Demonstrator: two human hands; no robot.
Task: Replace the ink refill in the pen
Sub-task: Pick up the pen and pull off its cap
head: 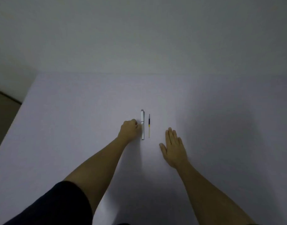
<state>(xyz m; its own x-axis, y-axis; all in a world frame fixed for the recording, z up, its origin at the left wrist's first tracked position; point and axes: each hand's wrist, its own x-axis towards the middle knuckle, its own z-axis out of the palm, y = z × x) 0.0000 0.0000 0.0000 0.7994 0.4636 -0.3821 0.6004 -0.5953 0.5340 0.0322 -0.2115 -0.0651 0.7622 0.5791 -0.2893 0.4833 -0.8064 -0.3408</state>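
While left hand [129, 129] curls against pen [142, 124], refill [149, 125] lies right; right hand [173, 147] flat, fingers spread, on table [74, 119].

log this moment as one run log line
left hand: curled against capped pen | right hand: flat, empty | refill: loose beside pen

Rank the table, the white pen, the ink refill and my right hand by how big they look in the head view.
1. table, by far the largest.
2. right hand, flat on the table.
3. white pen, beside the left hand.
4. ink refill, a little shorter than the pen and much thinner.
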